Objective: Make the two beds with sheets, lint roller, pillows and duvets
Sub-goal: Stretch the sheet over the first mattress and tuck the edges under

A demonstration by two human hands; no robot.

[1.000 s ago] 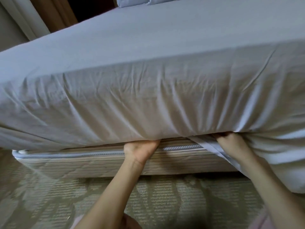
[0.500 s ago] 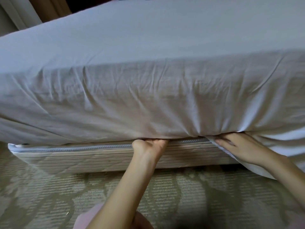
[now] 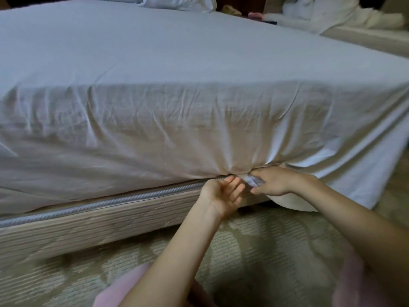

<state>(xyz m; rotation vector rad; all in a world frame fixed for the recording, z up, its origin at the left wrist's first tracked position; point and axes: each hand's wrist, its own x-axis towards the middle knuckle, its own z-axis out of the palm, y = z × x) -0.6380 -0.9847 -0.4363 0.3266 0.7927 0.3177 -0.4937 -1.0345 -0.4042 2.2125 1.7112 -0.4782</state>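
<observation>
Left hand (image 3: 222, 193) came out from under sheet (image 3: 177, 129) edge; half second before, fingers were pushed in there. Now palm up, fingers loose, held nothing. Right hand (image 3: 274, 181), just beside left hand, pinched loose fold of sheet. Sheet hung above both hands: tucked in on left hand's side, loose and hanging past right hand. Looked like tuck done here; right part still needed it.

I'm looking at a bedroom, and it feels like a hotel room to me. There's a big bed (image 3: 99, 224) with a white sheet (image 3: 168, 63) and pillows (image 3: 177, 2), a second bed (image 3: 365, 41) near it, and patterned beige carpet (image 3: 265, 251) underneath.
</observation>
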